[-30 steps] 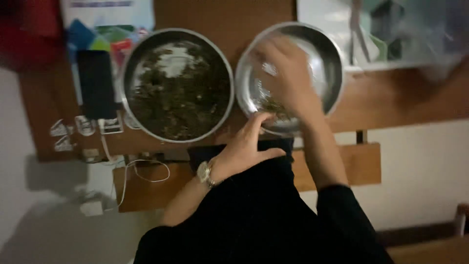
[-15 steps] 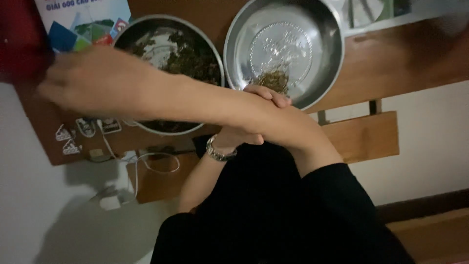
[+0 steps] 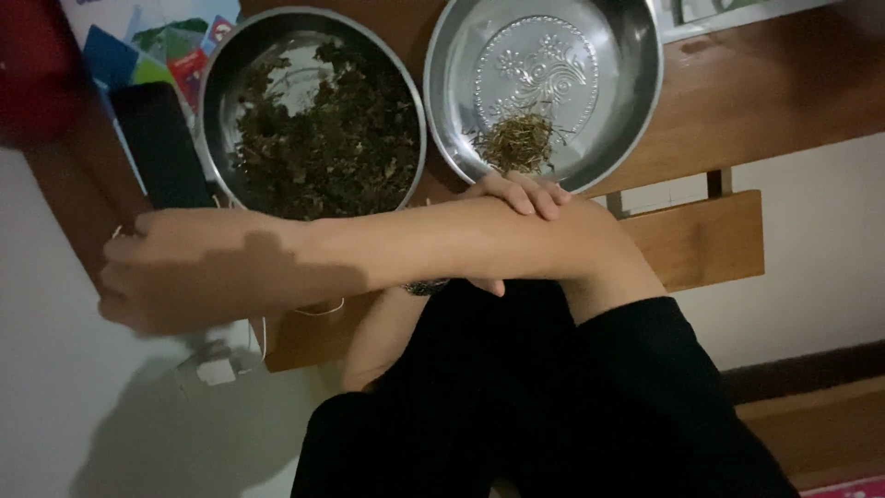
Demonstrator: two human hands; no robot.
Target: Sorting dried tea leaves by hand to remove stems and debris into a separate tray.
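My right hand (image 3: pixel 161 269) has crossed far to the left, over the left edge of the wooden table (image 3: pixel 774 88). It is blurred with curled fingers, and whether it holds anything is unclear. Fingers of my left hand (image 3: pixel 518 195) rest over my right forearm, just below the right bowl's rim, holding nothing. A round metal bowl (image 3: pixel 210 92) holds a heap of dark dried leaves (image 3: pixel 332 148). Beside it, a patterned metal bowl (image 3: pixel 636 83) holds a small pile of thin stems (image 3: pixel 519 141).
A black phone (image 3: pixel 161 143) lies left of the leaf bowl, over a coloured leaflet (image 3: pixel 138 41). A white charger (image 3: pixel 217 372) with a cable lies on the pale floor below. A lower wooden shelf (image 3: pixel 705 240) juts out under the table. A red object (image 3: pixel 37 65) sits top left.
My right hand left the right bowl, swung left over the leaf bowl and dropped lower, to the table's left edge. My left hand went from the bowl's rim to my right forearm.
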